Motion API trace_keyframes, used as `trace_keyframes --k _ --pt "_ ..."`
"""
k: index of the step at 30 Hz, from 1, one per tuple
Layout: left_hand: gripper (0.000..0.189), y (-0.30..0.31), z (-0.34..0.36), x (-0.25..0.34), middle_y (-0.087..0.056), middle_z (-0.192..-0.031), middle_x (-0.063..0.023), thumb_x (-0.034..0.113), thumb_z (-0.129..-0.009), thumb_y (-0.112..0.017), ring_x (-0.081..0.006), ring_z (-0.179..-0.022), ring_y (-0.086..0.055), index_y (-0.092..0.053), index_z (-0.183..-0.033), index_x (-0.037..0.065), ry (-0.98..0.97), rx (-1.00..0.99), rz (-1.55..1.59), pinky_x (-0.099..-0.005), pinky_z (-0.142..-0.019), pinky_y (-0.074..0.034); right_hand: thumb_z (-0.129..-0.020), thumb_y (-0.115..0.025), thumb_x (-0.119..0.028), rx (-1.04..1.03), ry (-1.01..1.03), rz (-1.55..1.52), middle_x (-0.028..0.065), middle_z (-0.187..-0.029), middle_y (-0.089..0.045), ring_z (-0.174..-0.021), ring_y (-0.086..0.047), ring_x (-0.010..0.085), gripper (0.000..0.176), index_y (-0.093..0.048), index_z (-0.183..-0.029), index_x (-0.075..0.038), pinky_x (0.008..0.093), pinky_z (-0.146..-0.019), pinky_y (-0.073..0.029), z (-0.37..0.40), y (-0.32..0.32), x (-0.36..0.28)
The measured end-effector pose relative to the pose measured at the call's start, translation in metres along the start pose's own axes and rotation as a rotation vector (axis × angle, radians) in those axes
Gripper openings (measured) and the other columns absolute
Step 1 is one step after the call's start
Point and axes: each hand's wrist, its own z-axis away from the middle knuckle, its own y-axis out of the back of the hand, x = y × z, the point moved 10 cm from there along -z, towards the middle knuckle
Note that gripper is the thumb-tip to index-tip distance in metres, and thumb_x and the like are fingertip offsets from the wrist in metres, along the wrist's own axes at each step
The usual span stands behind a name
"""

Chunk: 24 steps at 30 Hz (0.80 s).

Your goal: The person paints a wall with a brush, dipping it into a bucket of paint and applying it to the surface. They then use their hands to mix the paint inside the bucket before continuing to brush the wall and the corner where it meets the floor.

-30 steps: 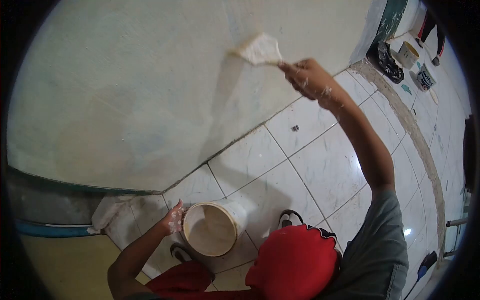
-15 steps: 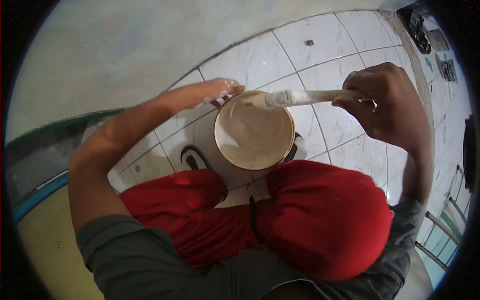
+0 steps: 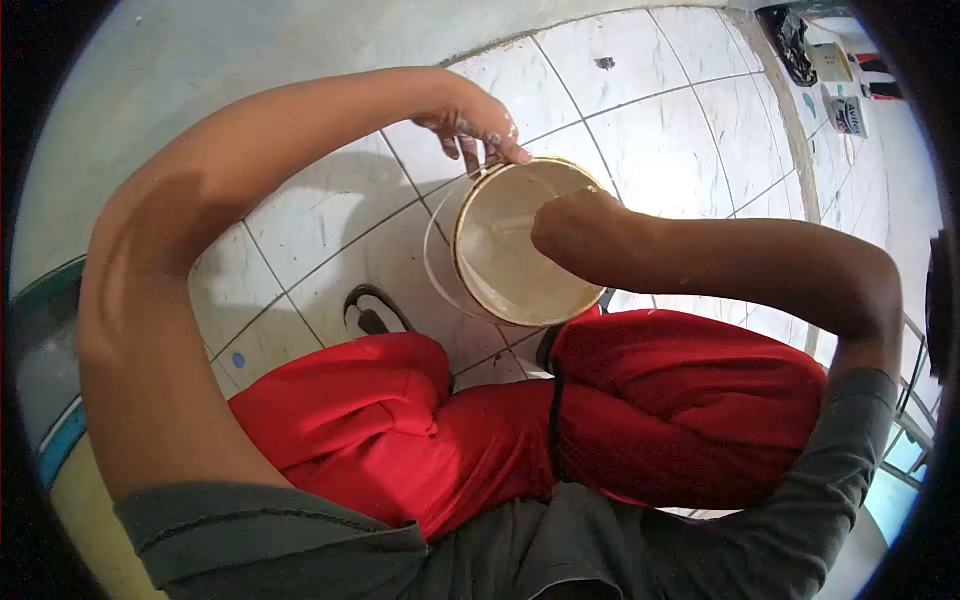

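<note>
A round bucket (image 3: 482, 283) with a yellowish rim and pale paint coating its inside is tilted between my feet, its thin wire handle hanging on the left side. My left hand (image 3: 478, 128), flecked with white paint, grips the far left rim, thumb near the lip and fingers outside. Down over the bucket's opening, my right hand (image 3: 582, 235) is closed in a fist around a paintbrush. The fist hides nearly all of the brush; its bristles cannot be made out clearly.
White tiles (image 3: 640, 130) with dark joints cover the floor, meeting a pale wall (image 3: 250, 50). A sandal (image 3: 377, 312) is on my foot. At upper right lie a black plastic bag (image 3: 787, 45) and a labelled container (image 3: 847, 115). Metal bars (image 3: 912, 380) stand at far right.
My right hand has swung left and down with the paintbrush, from beside the bucket into its opening. My left hand has shifted along the rim, and the bucket tilts more.
</note>
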Motion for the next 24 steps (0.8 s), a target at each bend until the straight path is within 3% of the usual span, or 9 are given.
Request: trace_keyframes --k 3,4,9,12,14,18,21,24 --pt "0.047 0.002 -0.002 0.006 -0.053 -0.103 -0.0092 0.048 -0.076 -0.053 -0.0239 -0.090 -0.055 -0.053 -0.099 0.006 -0.028 0.011 -0.088 -0.0409 -0.078 -0.036 -0.065 -0.057 -0.004 0.090 -0.133 -0.064 0.0133 -0.069 -0.058 -0.064 -0.062 0.0242 0.008 -0.060 -0.071 0.000 0.0312 -0.050 -0.050 -0.012 -0.025 0.012" --pt "0.046 0.002 -0.003 0.007 -0.054 -0.099 -0.0089 0.046 -0.077 -0.053 -0.0229 -0.086 -0.055 -0.053 -0.098 0.006 -0.042 0.022 -0.091 -0.0367 -0.070 -0.038 -0.065 -0.057 -0.005 0.109 -0.167 0.006 0.0131 -0.069 -0.057 -0.062 -0.061 0.0229 0.008 -0.060 -0.070 0.000 0.0304 -0.050 -0.050 -0.014 -0.031 0.016" --pt "0.045 0.001 -0.005 0.004 -0.055 -0.090 -0.0090 0.046 -0.078 -0.052 -0.0214 -0.083 -0.055 -0.051 -0.098 0.005 -0.054 0.042 -0.064 -0.0312 -0.059 -0.039 -0.064 -0.056 -0.005 0.174 -0.216 0.127 0.0112 -0.066 -0.056 -0.060 -0.058 0.0189 0.007 -0.060 -0.069 -0.001 0.0286 -0.050 -0.049 -0.029 -0.034 0.022" --pt "0.045 0.001 -0.002 0.006 -0.054 -0.088 -0.0086 0.045 -0.078 -0.052 -0.0213 -0.083 -0.055 -0.051 -0.097 0.004 -0.067 0.074 -0.086 -0.0300 -0.056 -0.039 -0.064 -0.056 -0.006 0.154 -0.096 0.198 0.0109 -0.065 -0.055 -0.062 -0.057 0.0193 0.008 -0.060 -0.068 -0.001 0.0279 -0.051 -0.049 -0.048 -0.040 0.004" --pt "0.036 0.002 0.000 0.008 -0.052 -0.082 -0.0052 0.040 -0.082 -0.049 -0.0146 -0.072 -0.050 -0.050 -0.092 0.006 -0.078 0.094 -0.092 -0.0271 -0.058 -0.037 -0.064 -0.056 -0.008 0.191 0.088 0.266 0.0113 -0.066 -0.055 -0.064 -0.058 0.0204 0.010 -0.059 -0.068 0.000 0.0271 -0.052 -0.048 -0.055 -0.040 -0.014" --pt "0.036 0.002 -0.002 0.008 -0.052 -0.082 -0.0045 0.040 -0.082 -0.049 -0.0139 -0.073 -0.049 -0.049 -0.091 0.005 -0.074 0.082 -0.104 -0.0271 -0.058 -0.037 -0.064 -0.056 -0.008 0.266 0.181 0.204 0.0116 -0.065 -0.055 -0.065 -0.058 0.0208 0.012 -0.060 -0.069 0.001 0.0276 -0.053 -0.049 -0.054 -0.033 -0.025" --pt "0.036 0.003 -0.003 0.009 -0.051 -0.082 -0.0041 0.040 -0.082 -0.049 -0.0136 -0.074 -0.048 -0.049 -0.092 0.005 -0.068 0.077 -0.128 -0.0273 -0.058 -0.037 -0.068 -0.059 -0.008 0.165 0.213 0.228 0.0120 -0.074 -0.062 -0.074 -0.061 0.0248 0.007 -0.063 -0.071 -0.003 0.0332 -0.057 -0.051 -0.054 -0.043 -0.028" --pt "0.035 0.002 -0.003 0.008 -0.051 -0.082 -0.0040 0.040 -0.082 -0.049 -0.0137 -0.074 -0.048 -0.049 -0.092 0.006 -0.058 0.067 -0.137 -0.0274 -0.059 -0.037 -0.064 -0.057 -0.010 0.200 0.346 0.280 0.0123 -0.063 -0.055 -0.060 -0.058 0.0221 0.010 -0.061 -0.062 0.000 0.0299 -0.052 -0.049 -0.045 -0.041 -0.039"
